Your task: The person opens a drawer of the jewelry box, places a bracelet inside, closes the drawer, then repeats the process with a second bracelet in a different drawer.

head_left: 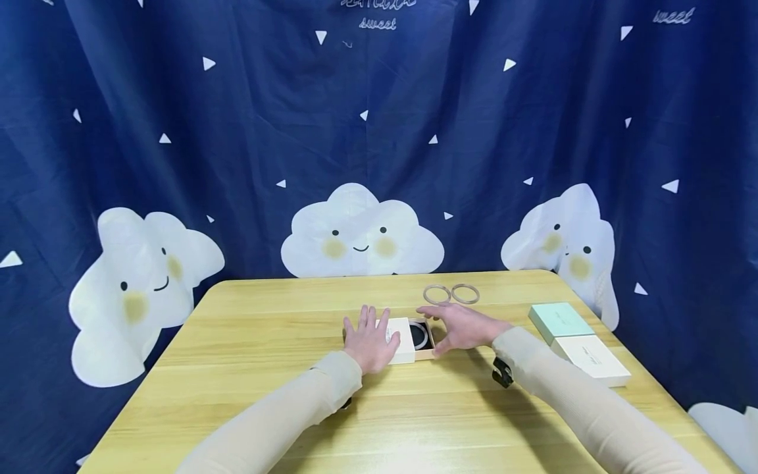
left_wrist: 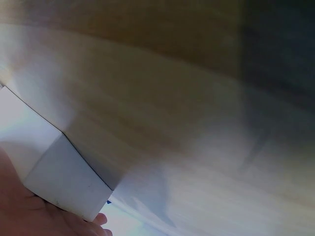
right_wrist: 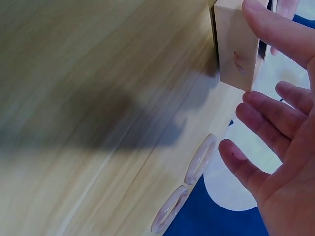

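Note:
A white drawer-style gift box (head_left: 404,342) lies in the middle of the table, its tray (head_left: 426,355) partly out on the right. Inside the tray, a pale bangle (head_left: 426,336) sits on black lining. My left hand (head_left: 368,343) rests on the box's left part with fingers spread and extended. In the left wrist view, the palm lies along a side of the box (left_wrist: 69,179). At the tray's right end is my right hand (head_left: 466,327), thumb touching its near edge and relaxed fingers by its far corner. A small ribbon loop (right_wrist: 238,62) shows on the tray's end.
Two bangles, a left one (head_left: 437,303) and a right one (head_left: 465,302), lie side by side behind the box. A mint box (head_left: 561,320) and another white box (head_left: 592,359) stand at the table's right edge. A dark blue curtain (head_left: 254,164) hangs behind the table.

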Tool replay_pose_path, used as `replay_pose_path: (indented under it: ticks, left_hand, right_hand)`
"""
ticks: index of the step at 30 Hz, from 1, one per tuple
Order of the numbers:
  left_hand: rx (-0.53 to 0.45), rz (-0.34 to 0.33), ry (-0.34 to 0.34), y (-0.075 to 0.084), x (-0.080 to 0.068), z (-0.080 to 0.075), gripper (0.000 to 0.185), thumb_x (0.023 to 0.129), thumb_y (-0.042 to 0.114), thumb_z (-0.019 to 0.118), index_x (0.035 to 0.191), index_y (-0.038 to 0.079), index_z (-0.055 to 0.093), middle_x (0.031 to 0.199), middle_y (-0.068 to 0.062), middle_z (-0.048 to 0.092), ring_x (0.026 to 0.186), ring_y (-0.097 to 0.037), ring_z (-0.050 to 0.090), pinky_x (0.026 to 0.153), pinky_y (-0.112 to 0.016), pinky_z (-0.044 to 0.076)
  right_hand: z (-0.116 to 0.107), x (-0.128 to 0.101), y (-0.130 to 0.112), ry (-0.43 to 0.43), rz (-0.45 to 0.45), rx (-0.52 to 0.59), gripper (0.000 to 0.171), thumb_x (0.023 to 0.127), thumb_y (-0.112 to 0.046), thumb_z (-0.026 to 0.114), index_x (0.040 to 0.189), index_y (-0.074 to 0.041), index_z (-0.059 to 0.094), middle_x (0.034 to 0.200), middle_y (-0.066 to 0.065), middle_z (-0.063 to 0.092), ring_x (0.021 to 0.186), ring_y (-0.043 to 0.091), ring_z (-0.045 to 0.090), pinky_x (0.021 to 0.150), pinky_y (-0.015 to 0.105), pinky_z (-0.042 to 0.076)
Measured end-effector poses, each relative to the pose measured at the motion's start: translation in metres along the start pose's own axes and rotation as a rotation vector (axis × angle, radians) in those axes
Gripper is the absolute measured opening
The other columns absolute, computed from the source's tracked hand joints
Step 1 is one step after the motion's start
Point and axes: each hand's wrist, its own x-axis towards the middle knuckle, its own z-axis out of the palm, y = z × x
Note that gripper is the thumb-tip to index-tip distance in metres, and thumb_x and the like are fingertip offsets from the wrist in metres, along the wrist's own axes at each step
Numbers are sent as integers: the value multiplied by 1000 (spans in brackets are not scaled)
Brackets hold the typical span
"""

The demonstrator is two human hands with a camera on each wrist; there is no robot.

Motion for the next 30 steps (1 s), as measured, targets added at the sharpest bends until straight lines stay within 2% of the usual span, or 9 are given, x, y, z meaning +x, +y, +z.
replay_pose_path:
  ticks: [10,20,30]
  left_hand:
    - [5,4,16,3,-3,-5,68,104,53,26,160,16,29,164,-22,25,155,-38,15,115,-74,13]
    - [-5,4,9,1,-1,-1,69,104,55,25,161,17,27,165,-22,23,155,-38,13,115,-75,12]
    - [9,-2,1,0,2,3,70,103,56,24,162,17,24,166,-21,21,156,-37,10,117,-73,9]
  right_hand:
    - [4,3,1,9,-24,12,93,74,-33,90,153,-17,43,144,12,58,131,31,56,109,50,45]
    - [7,8,0,16,-45,38,92,74,-33,90,153,-16,44,145,12,57,129,30,57,107,49,46]
    - [9,10,-2,12,-21,13,94,74,-37,90,154,-20,43,145,7,58,128,24,58,106,46,48]
